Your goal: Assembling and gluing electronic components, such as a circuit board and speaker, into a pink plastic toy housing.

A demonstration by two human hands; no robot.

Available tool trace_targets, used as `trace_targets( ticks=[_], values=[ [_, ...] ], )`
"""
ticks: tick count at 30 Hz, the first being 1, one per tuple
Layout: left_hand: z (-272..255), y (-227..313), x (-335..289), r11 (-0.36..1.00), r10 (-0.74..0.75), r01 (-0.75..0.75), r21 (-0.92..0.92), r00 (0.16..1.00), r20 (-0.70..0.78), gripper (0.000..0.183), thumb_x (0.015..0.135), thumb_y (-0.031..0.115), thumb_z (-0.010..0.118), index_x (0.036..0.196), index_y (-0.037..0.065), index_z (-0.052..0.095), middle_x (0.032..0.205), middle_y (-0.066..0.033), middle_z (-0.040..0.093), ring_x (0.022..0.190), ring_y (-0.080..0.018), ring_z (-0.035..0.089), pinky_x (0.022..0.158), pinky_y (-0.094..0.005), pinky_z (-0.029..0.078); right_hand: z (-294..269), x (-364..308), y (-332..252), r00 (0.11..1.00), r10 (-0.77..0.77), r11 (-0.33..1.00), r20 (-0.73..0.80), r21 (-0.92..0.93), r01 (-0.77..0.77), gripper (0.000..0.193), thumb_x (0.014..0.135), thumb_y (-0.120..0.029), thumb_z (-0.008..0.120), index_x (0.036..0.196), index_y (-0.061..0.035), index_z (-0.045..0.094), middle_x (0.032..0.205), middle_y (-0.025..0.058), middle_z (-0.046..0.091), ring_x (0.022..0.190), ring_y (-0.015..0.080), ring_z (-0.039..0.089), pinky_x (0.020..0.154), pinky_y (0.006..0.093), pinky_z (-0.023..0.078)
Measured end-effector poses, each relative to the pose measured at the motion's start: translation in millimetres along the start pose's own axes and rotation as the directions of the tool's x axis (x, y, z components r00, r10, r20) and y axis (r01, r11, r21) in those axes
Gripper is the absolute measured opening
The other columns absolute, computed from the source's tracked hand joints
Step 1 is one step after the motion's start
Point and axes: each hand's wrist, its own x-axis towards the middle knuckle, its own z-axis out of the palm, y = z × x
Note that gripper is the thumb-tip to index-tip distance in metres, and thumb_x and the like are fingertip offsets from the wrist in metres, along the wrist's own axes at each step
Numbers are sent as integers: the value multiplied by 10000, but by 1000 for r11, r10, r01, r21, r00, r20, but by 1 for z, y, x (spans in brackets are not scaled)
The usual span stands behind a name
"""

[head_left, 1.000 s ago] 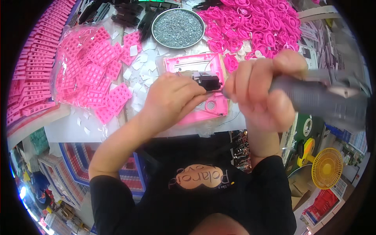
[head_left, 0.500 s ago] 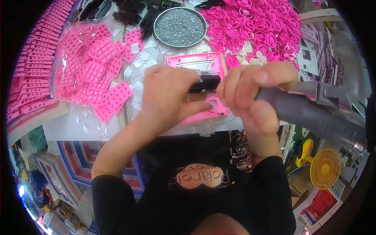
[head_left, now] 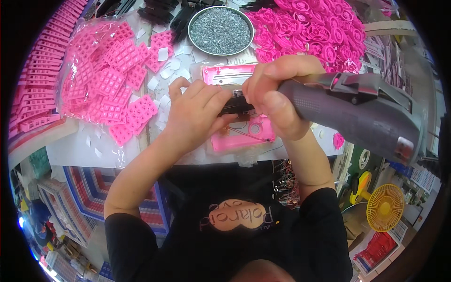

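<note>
My left hand (head_left: 197, 105) pinches a black plastic part (head_left: 237, 106) with a shiny metal piece on top, thumb on the near side and fingers on the far side. The part is held over an open pink plastic casing (head_left: 263, 135), which has thin wires and a round ring inside. A thick grey power screwdriver (head_left: 357, 115) lies in the grip of my right hand (head_left: 282, 96), its body slanting out to the right. My right fingertips are at the right end of the black part and hide the tool's tip.
Behind the casing stands a round metal bowl (head_left: 221, 54) of small screws (head_left: 221, 30). Pink rings (head_left: 310, 28) are heaped at the back right. Pink keypads (head_left: 110, 82), some in a clear bag, lie left among scattered white paper squares (head_left: 174, 63). Pink parts are stacked far left (head_left: 40, 84).
My right hand has brought the screwdriver leftward, up against the black part. My left hand still holds that part, with its fingers more spread. The view has shifted slightly.
</note>
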Motion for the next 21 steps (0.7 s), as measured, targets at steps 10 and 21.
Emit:
trace_targets(
  ticks=[10,21],
  values=[
    [1,-3,-2,999,53,-52,15,997,-54,488,696,305,843,1105,118,654,959,16,630,894,-174,594,913,-454,329,4,-3,2,997,28,984,77,-176,-14,254,916,-80,677,1103,-7,520,665,65,577,589,162,559,602,348,532],
    [4,-4,-2,999,52,-52,-3,995,-90,401,703,275,831,1037,137,658,967,29,631,887,-177,596,941,-475,323,-4,6,-2,973,116,965,199,-256,-63,416,827,-115,742,1148,42,531,846,119,650,721,197,625,649,321,523]
  ],
)
